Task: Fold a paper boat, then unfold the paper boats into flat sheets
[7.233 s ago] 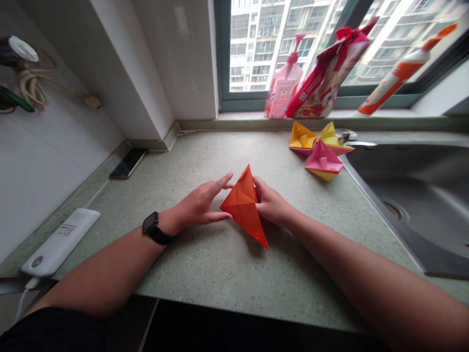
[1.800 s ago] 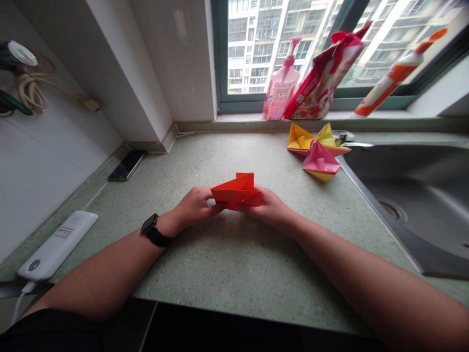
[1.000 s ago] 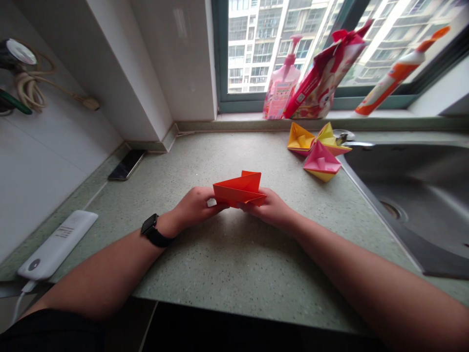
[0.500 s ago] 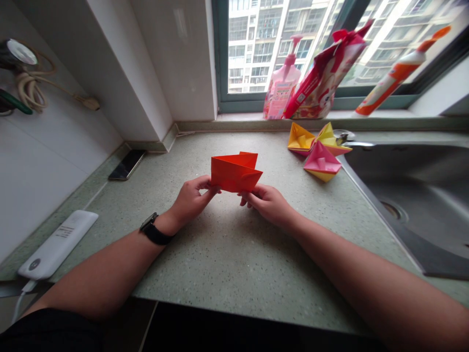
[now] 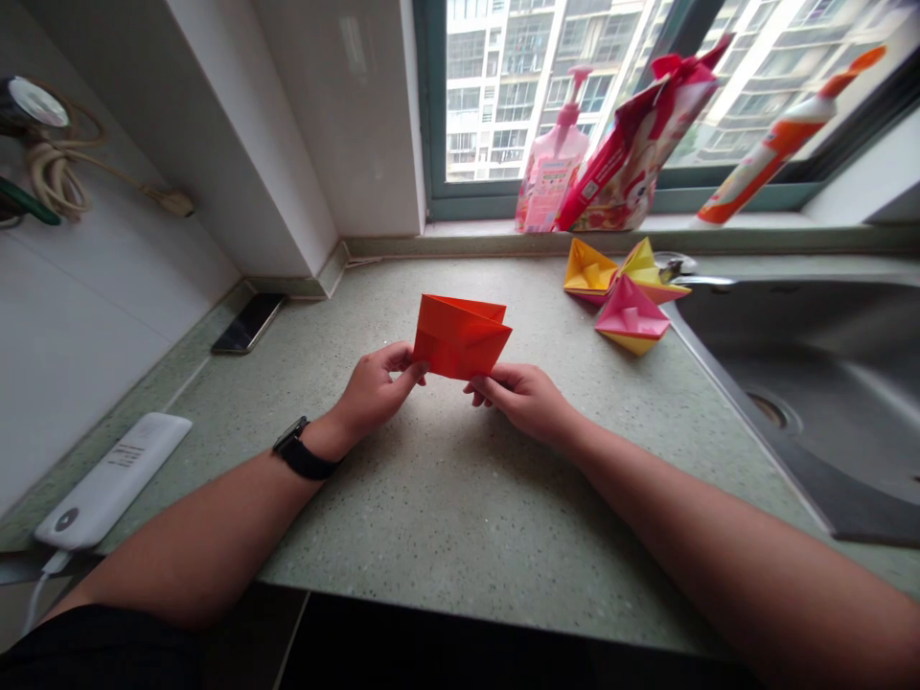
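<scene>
A folded sheet of orange paper [image 5: 460,340] is held up over the counter, its layers parted a little along the top edge. My left hand [image 5: 384,383] pinches its lower left corner between thumb and fingers. At the lower right, my right hand [image 5: 521,395] grips the bottom edge with the thumb in front. Behind and to the right of it stand folded paper pieces: an orange-yellow one [image 5: 590,268], a yellow one [image 5: 647,268] and a pink one [image 5: 632,311] with yellow underneath.
A speckled green counter [image 5: 431,517] lies under my hands. On the right is a steel sink [image 5: 826,383]. A phone [image 5: 249,323] and a white power strip [image 5: 115,479] lie to the left. A pink pump bottle [image 5: 552,177], a red bag [image 5: 625,153] and an orange-white bottle [image 5: 772,153] stand on the windowsill.
The orange paper has tilted so more of its front face shows, and the gap between its top layers has narrowed. Both hands keep their hold in nearly the same place.
</scene>
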`<state>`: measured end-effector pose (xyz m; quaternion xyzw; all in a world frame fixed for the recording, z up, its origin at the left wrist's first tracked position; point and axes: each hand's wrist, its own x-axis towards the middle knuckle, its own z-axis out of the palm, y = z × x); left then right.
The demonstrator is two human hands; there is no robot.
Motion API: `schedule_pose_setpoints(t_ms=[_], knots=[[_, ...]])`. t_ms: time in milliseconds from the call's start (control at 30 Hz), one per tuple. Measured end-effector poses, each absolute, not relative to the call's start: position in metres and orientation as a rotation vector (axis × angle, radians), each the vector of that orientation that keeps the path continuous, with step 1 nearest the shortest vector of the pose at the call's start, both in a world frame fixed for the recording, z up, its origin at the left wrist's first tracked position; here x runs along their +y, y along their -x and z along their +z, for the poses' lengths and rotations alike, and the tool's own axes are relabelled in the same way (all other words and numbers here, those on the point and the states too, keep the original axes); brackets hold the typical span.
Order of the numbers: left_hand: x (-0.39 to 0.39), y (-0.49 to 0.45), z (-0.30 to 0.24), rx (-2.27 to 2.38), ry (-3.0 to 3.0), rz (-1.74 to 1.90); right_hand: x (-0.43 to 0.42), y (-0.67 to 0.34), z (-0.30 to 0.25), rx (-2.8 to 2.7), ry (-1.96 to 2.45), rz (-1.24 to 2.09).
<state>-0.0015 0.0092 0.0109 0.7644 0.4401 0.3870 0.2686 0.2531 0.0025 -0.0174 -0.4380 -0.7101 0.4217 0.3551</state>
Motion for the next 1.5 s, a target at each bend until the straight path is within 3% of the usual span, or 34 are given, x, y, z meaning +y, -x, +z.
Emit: schedule_pose_setpoints(t_ms=[833, 1500], knots=[[0.009, 0.002, 0.015, 1.180, -2.119, 1.041, 0.003, -0.255, -0.013, -1.817, 1.121, 1.052], [0.010, 0.001, 0.001, 0.821, -2.211, 0.953, 0.003, -0.256, -0.013, -1.967, 0.875, 1.032]])
